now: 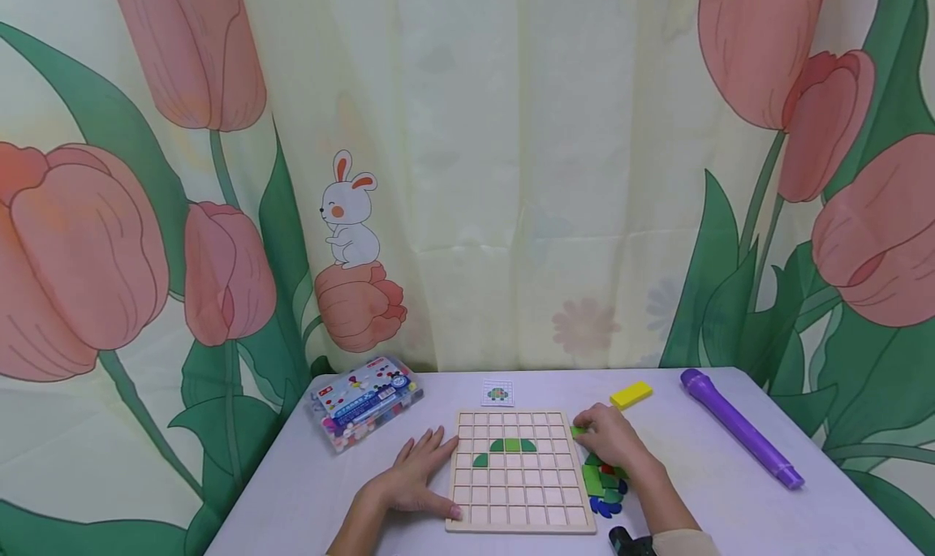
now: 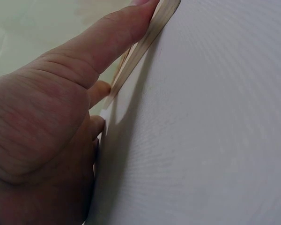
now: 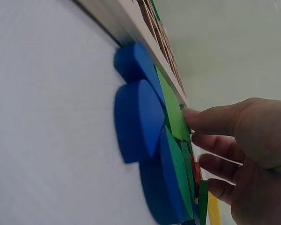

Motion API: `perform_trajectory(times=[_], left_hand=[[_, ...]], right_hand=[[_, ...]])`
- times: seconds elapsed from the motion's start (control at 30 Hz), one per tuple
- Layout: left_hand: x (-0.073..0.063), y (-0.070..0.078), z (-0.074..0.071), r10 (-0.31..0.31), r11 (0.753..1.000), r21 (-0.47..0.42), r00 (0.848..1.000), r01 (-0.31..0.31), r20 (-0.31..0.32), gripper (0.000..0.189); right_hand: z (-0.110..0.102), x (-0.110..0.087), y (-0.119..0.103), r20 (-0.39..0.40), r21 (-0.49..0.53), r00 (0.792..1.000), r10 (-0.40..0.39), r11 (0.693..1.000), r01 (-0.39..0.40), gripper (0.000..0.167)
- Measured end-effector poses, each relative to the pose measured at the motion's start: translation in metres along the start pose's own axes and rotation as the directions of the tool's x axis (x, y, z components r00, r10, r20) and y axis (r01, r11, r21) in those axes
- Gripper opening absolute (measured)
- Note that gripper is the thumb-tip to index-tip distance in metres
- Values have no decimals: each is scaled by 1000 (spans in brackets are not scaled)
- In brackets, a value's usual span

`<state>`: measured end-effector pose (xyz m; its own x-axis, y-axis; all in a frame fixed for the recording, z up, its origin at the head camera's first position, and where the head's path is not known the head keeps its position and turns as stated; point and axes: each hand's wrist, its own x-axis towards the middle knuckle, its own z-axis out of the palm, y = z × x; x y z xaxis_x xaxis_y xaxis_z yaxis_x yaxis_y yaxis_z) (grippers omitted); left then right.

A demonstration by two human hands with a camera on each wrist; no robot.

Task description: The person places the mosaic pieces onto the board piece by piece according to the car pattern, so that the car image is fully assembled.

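Note:
A wooden grid board (image 1: 521,529) lies on the white table. In its upper cells are a light green square block (image 1: 511,445) with a dark green curved block on each side, and another dark green curved block (image 1: 480,461) lower left. My left hand (image 1: 415,481) rests along the board's left edge, fingers spread and thumb at the near corner. At the right edge, my right hand (image 1: 612,441) pinches a light green block (image 1: 576,432), partly covered by the fingers. Below that hand is a pile of green, blue and red blocks, with rounded blue blocks (image 3: 138,122) close in the right wrist view.
A small pattern card (image 1: 497,394) lies beyond the board. At the back left sits a clear plastic box (image 1: 368,402) with a printed lid. A yellow block (image 1: 631,394) and a long purple stick (image 1: 741,428) lie to the right. A patterned curtain hangs behind the table.

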<state>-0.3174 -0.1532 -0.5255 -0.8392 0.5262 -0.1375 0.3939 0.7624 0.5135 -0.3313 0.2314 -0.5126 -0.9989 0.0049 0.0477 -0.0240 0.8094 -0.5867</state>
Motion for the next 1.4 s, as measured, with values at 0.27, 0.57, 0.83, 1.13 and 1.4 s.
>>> perform_trajectory(times=[0.27,0.57,0.83,1.13,1.4], left_hand=[[1,0,1,-11,1000,-2,1000,11,1,115],[0,-1,0,11,1000,8,1000,-11,-12,116],[1,-1,0,3,1000,2,1000,-3,-3,116],[2,-3,0,-5,1000,0,1000,5,5,116],[1,-3,1,-1,1000,0,1000,1,0,116]], right_hand=[[0,-1,-2,-11,-3,1000,-1,1000,1,17],[-4,0,-2,-9,73,1000,-3,997,4,15],[-7,-1,-5,-36,98,999,-3,995,6,15],[-7,-5,-13,-57,190,996,-71,979,80,22],[-5,-7,-22,-44,268,995,-84,959,93,21]])
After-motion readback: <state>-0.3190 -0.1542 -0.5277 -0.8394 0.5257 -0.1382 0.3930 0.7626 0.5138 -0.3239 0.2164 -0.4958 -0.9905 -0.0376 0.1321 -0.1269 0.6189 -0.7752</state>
